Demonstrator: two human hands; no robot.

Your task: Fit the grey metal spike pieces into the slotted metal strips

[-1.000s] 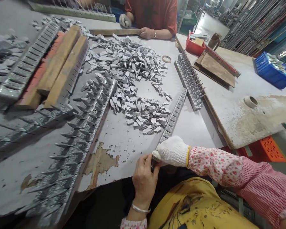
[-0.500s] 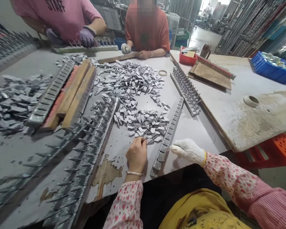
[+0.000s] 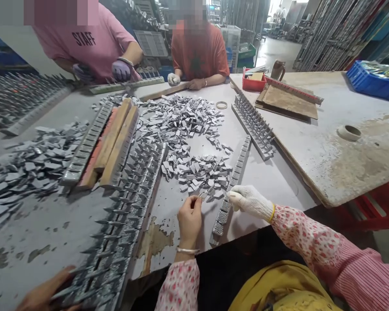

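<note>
My bare left hand [image 3: 189, 221] is closed in a pinch at the near edge of a heap of small flat grey metal pieces [image 3: 207, 175]. A thin grey piece shows at its fingertips. In its white knit glove, my right hand [image 3: 253, 202] has thumb and fingers pressed together at the side of a narrow slotted metal bar [image 3: 237, 169]. Whether anything small is between those fingers is hidden. The bar lies lengthwise between my hands, its textured blocks parted by slots.
Spiked metal bars [image 3: 139, 185] lie at left, with another person's hand [image 3: 47, 290] at their near end. Wooden strips [image 3: 114, 138] and a larger heap of pieces [image 3: 188, 114] lie beyond. Another spiked bar [image 3: 253, 127] is at right. Two people work across the table.
My right hand has moved left onto the slotted bar. The left spiked bar now lies close against its neighbour, and another person's hand has appeared at lower left. The view has shifted somewhat.
</note>
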